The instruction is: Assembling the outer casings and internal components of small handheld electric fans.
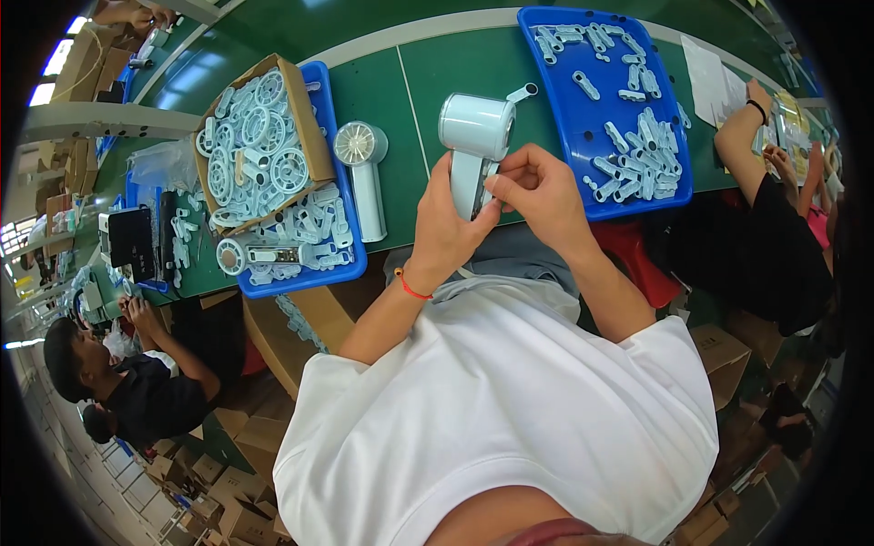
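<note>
In front of my chest I hold a pale blue handheld fan point(476, 126) with a round barrel head and a straight handle. My left hand point(448, 223) is wrapped round the handle from the left, thumb toward its lower end. From the other side, the bent fingers and thumb of my right hand point(546, 196) pinch the handle's right edge, where a dark strip shows. Whether a small part is between those fingers is hidden. Just beyond the fan's head lies a small pale blue handle-shaped piece point(522, 92). A second fan point(368, 187) with a clear ribbed front lies to the left.
At left, a cardboard box point(320, 150) of ring-shaped parts sits on a blue tray point(350, 273) with more pale pieces. A second blue tray point(578, 136) of small pieces lies right on the green table point(382, 91). Co-workers sit on both sides; one arm point(742, 146) reaches in at right.
</note>
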### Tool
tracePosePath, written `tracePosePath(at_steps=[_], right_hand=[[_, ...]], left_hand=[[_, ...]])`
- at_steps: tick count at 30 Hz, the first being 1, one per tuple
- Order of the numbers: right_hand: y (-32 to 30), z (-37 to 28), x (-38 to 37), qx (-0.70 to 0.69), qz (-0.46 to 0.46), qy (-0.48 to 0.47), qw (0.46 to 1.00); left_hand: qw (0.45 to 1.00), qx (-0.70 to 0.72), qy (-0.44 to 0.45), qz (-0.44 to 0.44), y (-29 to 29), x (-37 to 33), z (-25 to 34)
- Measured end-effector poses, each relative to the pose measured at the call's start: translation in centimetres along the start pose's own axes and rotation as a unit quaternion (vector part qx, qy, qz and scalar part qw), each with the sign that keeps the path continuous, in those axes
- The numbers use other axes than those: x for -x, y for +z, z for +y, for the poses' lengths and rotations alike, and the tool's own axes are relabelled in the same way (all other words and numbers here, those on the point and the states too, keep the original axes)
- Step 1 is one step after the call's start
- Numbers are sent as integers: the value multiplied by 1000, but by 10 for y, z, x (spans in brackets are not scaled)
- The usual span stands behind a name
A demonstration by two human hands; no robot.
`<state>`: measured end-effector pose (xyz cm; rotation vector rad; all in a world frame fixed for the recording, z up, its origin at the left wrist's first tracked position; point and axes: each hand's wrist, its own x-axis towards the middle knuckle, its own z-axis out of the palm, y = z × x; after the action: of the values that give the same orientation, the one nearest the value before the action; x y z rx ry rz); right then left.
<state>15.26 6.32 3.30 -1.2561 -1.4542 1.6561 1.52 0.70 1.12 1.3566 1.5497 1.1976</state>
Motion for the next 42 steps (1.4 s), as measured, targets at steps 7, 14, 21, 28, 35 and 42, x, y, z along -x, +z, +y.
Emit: tracePosePath(at_steps=[7,14,21,28,35,42], right_hand=[[-3,3,4,28,24,-47,998],[-3,4,6,7,33,-38,999],[-4,2,5,-70,-8,11,997],[-5,-1,6,-6,10,-16,1000],[0,1,10,4,33,-55,998],[0,11,5,-6,-15,-94,995]], left_hand=[[994,86,-46,-38,2,-2,2],[996,70,-49,-29,5,1,5],[1000,-21,-17,-9,2,3,14],[985,110,-113,-73,-5,-3,13],[998,-44,39,-24,0,2,-10],[979,173,-86,-63,-2,-1,12]])
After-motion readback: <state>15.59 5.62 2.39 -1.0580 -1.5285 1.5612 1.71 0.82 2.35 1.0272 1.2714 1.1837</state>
